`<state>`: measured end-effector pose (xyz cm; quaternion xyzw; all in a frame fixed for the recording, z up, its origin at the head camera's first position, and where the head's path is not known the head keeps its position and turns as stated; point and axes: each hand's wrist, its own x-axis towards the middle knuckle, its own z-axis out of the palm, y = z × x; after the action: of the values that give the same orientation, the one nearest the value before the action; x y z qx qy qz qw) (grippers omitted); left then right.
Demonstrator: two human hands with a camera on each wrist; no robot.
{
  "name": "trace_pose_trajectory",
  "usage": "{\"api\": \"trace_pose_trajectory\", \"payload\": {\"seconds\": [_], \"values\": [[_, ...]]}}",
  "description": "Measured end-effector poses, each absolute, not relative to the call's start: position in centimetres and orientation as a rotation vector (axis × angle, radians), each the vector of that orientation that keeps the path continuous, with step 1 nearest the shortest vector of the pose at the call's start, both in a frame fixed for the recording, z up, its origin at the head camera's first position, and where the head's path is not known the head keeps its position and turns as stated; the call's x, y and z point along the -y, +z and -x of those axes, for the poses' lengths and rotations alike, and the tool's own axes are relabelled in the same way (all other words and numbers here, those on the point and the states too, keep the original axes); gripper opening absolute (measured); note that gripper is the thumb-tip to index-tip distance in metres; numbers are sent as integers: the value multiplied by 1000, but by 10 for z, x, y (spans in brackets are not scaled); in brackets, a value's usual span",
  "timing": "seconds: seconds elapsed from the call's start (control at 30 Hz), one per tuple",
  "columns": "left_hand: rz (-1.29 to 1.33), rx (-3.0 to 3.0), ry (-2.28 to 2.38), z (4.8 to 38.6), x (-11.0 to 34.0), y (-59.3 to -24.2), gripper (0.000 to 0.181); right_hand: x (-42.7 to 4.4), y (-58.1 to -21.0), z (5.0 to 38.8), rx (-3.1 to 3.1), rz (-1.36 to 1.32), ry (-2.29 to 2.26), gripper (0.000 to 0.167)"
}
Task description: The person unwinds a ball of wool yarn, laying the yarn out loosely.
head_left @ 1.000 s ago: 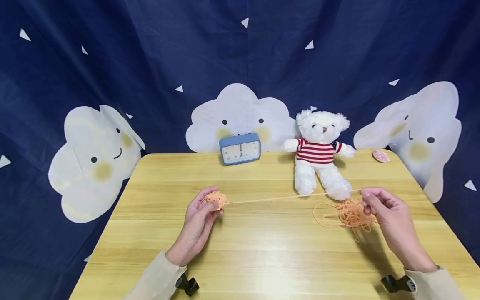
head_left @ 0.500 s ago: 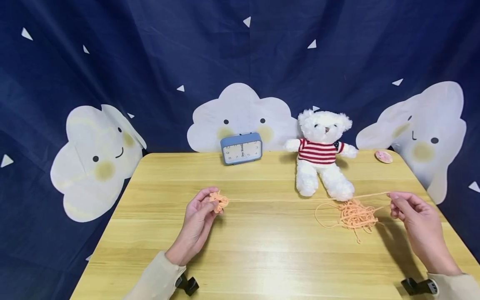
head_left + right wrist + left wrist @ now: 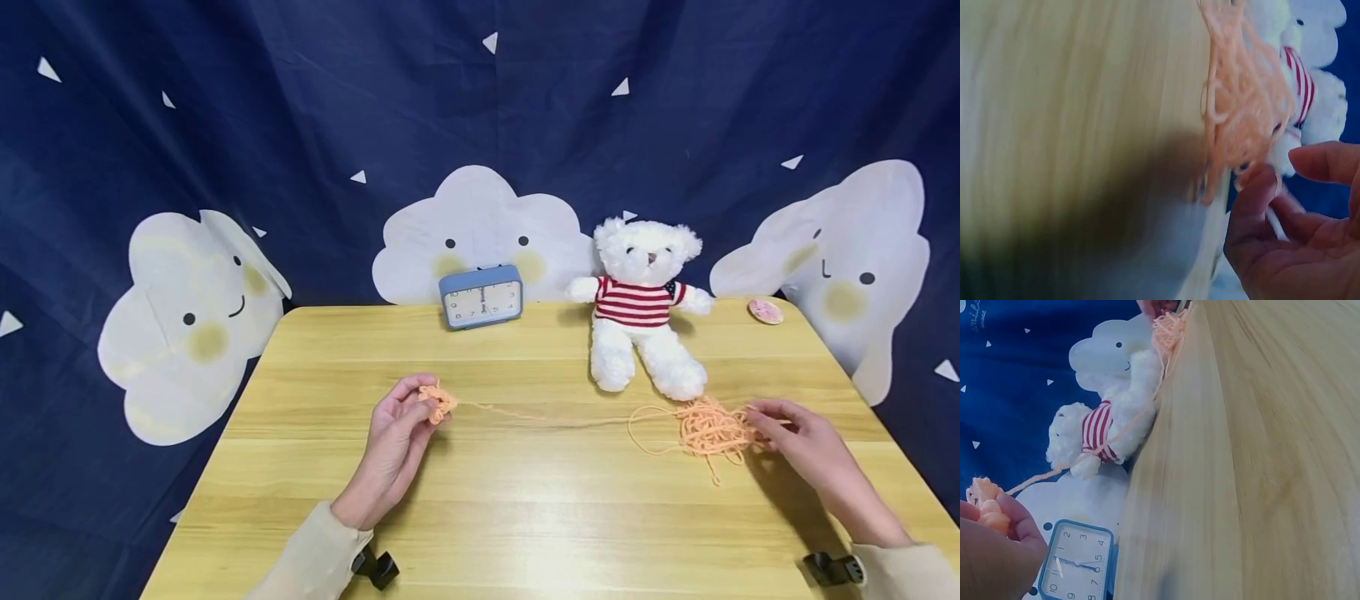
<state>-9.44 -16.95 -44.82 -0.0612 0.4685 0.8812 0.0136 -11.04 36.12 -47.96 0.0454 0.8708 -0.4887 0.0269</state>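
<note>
My left hand (image 3: 397, 446) holds a small wound bundle of peach-orange yarn (image 3: 438, 405) between thumb and fingers. From it a loose strand (image 3: 525, 415) runs right across the table to a tangled heap of yarn (image 3: 712, 429). My right hand (image 3: 806, 454) is at the right side of that heap, its fingertips at the yarn. In the right wrist view, thumb and forefinger stand apart beside the heap, and a pale strand (image 3: 1277, 224) shows among the bent fingers. The left wrist view shows the yarn bundle (image 3: 988, 506) in the left fingers.
A white teddy bear (image 3: 633, 304) in a striped shirt sits behind the heap, one foot close to it. A blue alarm clock (image 3: 482, 298) stands at the back middle. A round pink item (image 3: 765, 312) lies at the back right of the wooden table (image 3: 525, 500).
The right hand first drew the strand out to the right, then came back left and down to the heap. The strand, taut before, now hangs slack. The left hand has hardly moved.
</note>
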Motion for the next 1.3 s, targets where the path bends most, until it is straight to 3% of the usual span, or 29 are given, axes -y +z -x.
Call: {"api": "trace_pose_trajectory", "payload": {"seconds": [0.13,0.3,0.5,0.67,0.83,1.07,1.3], "values": [[186,-1463,2747,95,167,-448,29,-332,-472,106,-2928,-71,-1375,42],[165,-1464,2747,95,164,-446,28,-280,-462,106,-2907,29,-1594,30],[131,-1445,2753,96,160,-445,25,-207,-459,116,-2603,398,-1820,22],[110,-1469,2722,96,156,-444,23,-151,-459,124,-2411,642,-1706,32],[106,-1471,2712,95,153,-444,24,-107,-462,127,-2209,723,-1623,43],[81,-1507,2702,96,153,-446,24,-96,-461,123,-2156,648,-1722,21],[92,-1509,2774,94,159,-447,35,-123,-456,117,-2241,693,-1816,13]]}}
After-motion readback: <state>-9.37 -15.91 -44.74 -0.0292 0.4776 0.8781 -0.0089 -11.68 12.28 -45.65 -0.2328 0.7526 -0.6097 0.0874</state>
